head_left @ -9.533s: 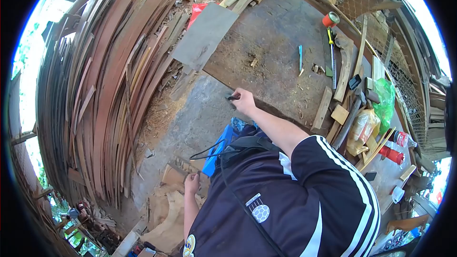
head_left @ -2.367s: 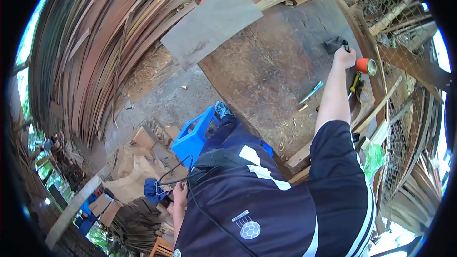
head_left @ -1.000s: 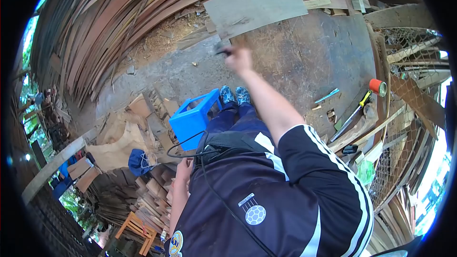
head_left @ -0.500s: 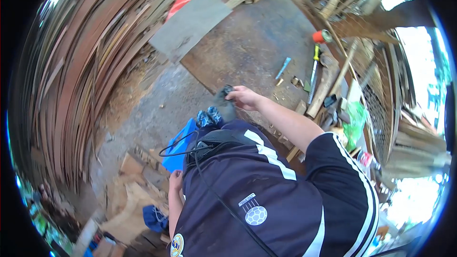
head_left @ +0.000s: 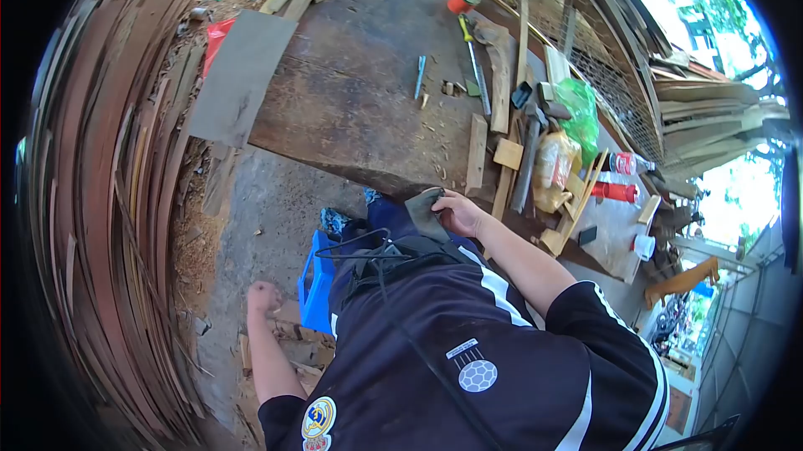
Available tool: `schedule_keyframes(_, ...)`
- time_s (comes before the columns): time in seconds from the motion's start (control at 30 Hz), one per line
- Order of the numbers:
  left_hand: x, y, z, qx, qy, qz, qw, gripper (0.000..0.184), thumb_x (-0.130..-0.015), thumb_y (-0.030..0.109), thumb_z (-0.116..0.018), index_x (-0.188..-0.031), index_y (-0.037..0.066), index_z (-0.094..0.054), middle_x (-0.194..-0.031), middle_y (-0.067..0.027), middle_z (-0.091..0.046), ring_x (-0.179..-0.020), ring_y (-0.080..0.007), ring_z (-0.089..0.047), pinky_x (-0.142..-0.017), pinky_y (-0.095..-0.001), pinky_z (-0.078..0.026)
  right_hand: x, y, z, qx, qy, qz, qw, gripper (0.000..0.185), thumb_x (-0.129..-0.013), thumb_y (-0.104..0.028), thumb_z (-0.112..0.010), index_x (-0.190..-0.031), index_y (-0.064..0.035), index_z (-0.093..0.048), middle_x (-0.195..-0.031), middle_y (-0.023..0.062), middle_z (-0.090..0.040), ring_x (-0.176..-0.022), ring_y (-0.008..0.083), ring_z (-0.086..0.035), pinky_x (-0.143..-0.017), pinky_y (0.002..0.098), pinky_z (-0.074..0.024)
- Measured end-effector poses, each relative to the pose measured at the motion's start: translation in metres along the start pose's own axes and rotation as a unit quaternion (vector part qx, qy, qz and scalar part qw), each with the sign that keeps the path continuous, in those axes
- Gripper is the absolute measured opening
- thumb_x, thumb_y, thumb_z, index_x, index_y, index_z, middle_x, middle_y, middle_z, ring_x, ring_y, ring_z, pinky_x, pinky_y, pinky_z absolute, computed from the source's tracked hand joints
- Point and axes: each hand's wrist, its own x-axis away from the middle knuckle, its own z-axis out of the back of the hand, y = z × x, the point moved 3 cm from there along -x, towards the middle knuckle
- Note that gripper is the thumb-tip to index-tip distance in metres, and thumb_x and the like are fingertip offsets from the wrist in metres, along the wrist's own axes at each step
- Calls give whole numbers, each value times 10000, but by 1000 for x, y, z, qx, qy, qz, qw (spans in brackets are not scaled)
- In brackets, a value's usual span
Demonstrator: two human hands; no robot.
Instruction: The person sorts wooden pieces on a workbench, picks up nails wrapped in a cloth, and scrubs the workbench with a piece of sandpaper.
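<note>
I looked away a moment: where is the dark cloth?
The dark cloth is in the right hand, just right of the head view's middle, by the near edge of the brown work surface.

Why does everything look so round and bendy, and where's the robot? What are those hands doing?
There's no robot here, just a person with two bare hands! The camera sits on their head and looks down, so you see what's in front of them, with the edges curved.

The right hand holds a dark, floppy, cloth-like piece near the table's edge. The left hand is curled, out by the blue stool, and I can't see anything in it.

On the brown table lie a blue pen-like thing, a yellow-handled tool and a red can.
</note>
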Motion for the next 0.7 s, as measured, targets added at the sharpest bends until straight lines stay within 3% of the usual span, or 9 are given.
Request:
schedule_keyframes(0.17,1,91,-10,36,47,-101,993,149,-949,148,-606,-986,4,-617,-796,-81,-667,-637,-170,-674,-543,-306,-528,2,9,-1,79,92,36,992,263,-889,5,-608,-1147,-46,-622,-1031,71,-698,-944,215,-683,-877,360,-557)
schedule_keyframes(0.3,13,102,-37,-17,21,-136,990,157,-959,163,-613,-1022,19,-616,-822,-74,-664,-647,-157,-668,-541,-285,-507,-3,-14,36,282,218,212,910,214,-845,-35,-687,-1059,-46,-675,-903,17,-663,-848,134,-626,-781,273,-501)
schedule_keyframes(0.33,11,92,-44,-27,16,-139,990,157,-957,166,-616,-1019,22,-620,-824,-74,-666,-646,-156,-667,-539,-282,-502,0,-26,45,261,250,234,903,188,-834,-34,-679,-1022,-32,-681,-880,24,-662,-845,124,-616,-775,266,-488)
schedule_keyframes(0.37,11,79,-51,-20,9,-129,991,157,-958,170,-616,-1015,24,-628,-810,-74,-667,-636,-156,-664,-530,-283,-496,4,-39,56,253,260,278,889,200,-826,-22,-661,-1025,-36,-683,-878,25,-668,-822,132,-619,-762,279,-497)
schedule_keyframes(0.43,12,37,-60,-8,-2,-107,994,158,-958,177,-617,-1006,29,-645,-782,-74,-668,-616,-154,-656,-511,-286,-483,21,-64,74,250,318,240,882,185,-826,-29,-644,-1006,-31,-688,-884,44,-683,-803,142,-632,-743,295,-508)
schedule_keyframes(0.53,41,-9,-74,-79,-6,-3,997,197,-926,220,-641,-968,32,-685,-717,-82,-677,-578,-159,-648,-497,-306,-493,36,-80,128,398,422,261,771,205,-802,-119,-677,-977,-11,-693,-892,136,-710,-854,237,-696,-785,340,-536)
schedule_keyframes(0.63,73,-35,-82,-164,-37,68,983,207,-886,227,-638,-898,34,-711,-728,-99,-699,-597,-169,-668,-523,-327,-524,50,-82,164,503,474,266,672,189,-808,-111,-673,-982,-41,-684,-825,96,-676,-783,191,-663,-725,330,-535)
schedule_keyframes(0.67,82,-32,-85,-177,-20,63,982,208,-882,224,-635,-887,31,-714,-724,-99,-700,-598,-176,-670,-530,-333,-527,53,-79,174,476,471,250,700,216,-779,-122,-684,-976,-34,-679,-865,121,-695,-852,242,-682,-817,346,-530)
schedule_keyframes(0.7,97,-26,-89,-190,-4,58,980,210,-877,221,-632,-877,29,-717,-721,-99,-701,-600,-182,-673,-538,-339,-531,52,-75,184,469,475,236,707,213,-780,-124,-682,-973,-35,-677,-868,123,-695,-857,245,-685,-812,349,-530)
